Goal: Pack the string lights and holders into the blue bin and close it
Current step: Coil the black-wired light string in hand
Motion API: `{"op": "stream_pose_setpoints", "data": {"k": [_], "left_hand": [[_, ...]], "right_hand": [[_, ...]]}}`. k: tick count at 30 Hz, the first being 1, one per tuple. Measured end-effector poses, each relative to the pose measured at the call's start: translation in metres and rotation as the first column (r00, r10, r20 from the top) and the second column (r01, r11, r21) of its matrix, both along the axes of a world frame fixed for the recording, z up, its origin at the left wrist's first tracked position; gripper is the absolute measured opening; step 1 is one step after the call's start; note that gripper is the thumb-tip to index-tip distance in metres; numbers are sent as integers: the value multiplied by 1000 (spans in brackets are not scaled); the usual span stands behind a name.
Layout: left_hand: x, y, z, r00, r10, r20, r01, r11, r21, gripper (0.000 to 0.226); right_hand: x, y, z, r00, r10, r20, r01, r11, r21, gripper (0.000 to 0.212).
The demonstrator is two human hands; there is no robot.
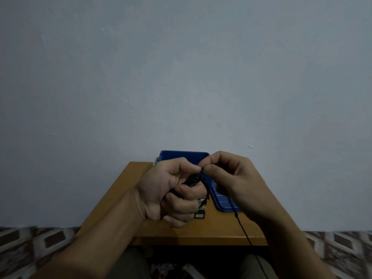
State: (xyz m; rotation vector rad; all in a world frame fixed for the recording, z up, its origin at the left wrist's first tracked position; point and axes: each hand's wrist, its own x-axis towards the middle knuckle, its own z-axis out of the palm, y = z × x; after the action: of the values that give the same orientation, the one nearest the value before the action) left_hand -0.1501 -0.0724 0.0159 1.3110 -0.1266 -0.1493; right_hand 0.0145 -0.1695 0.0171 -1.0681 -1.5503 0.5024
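My left hand (171, 192) grips a dark coiled bundle of string lights (192, 180) above the wooden table (118, 200). My right hand (231, 178) pinches the black cord of the same string just to the right of the bundle. The loose cord (242, 226) hangs from there down past the table's front edge toward my lap. The blue bin (184, 155) stands at the back of the table against the wall, mostly hidden behind my hands. Its blue lid (222, 200) lies flat on the table to the right, partly under my right hand.
A small dark box (200, 215) with a white label sits on the table just below my left hand. A plain wall rises right behind the table. Patterned floor tiles (40, 244) show on both sides, and my knees are under the front edge.
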Motion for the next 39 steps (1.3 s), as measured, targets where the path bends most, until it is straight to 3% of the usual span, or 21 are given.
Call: {"op": "stream_pose_setpoints", "data": {"k": [6, 12, 16, 23, 29, 39], "left_hand": [[-1, 1, -4, 988, -3, 154, 27, 987, -156, 33], [1, -1, 0, 917, 290, 274, -199, 928, -316, 36], [3, -2, 4, 842, 468, 267, -354, 855, -379, 40], [4, -6, 5, 769, 569, 291, -434, 800, -415, 18], [7, -6, 9, 679, 672, 296, -554, 733, -395, 15], [11, -8, 11, 650, 704, 286, -591, 705, -391, 16]], "right_hand": [[-5, 4, -15, 998, 54, -31, -57, 994, -99, 17], [-6, 8, -26, 999, 41, 4, -40, 983, -179, 19], [-7, 8, -26, 999, 32, 18, -27, 975, -219, 25], [-10, 8, -29, 992, 10, 130, 33, 946, -322, 20], [-8, 10, -30, 989, 2, 145, 46, 943, -328, 16], [-8, 9, -28, 975, -21, 220, 94, 940, -328, 18]]}}
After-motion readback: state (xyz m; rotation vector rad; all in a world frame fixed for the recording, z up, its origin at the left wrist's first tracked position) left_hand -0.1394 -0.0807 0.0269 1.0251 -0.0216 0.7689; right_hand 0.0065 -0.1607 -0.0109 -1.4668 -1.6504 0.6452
